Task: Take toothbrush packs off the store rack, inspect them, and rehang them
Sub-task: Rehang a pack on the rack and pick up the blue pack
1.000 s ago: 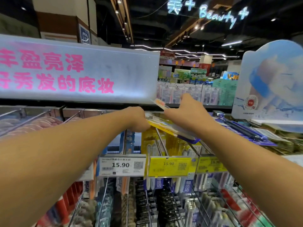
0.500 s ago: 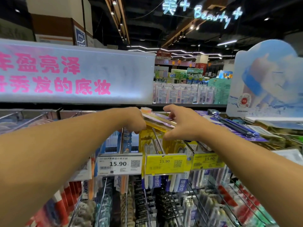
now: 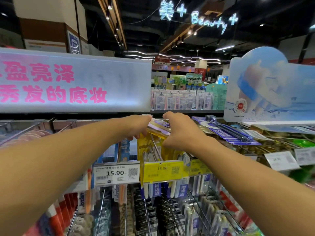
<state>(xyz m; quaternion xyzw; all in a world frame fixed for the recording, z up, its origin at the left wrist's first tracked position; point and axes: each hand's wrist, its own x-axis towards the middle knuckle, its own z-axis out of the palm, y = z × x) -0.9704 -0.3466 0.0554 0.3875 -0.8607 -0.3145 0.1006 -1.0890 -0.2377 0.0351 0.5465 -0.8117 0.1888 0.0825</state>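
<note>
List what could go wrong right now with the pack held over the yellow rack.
1. Both the left hand and right hand hold the toothbrush pack tilted almost flat; its hang hole may miss the metal hook.
2. The hands hide the hook's far end, so threading is partly blind.
3. Pushing could jostle the yellow packs hanging below.

Both hands [image 3: 180, 132] hide most of the toothbrush pack [image 3: 157, 127].
</note>
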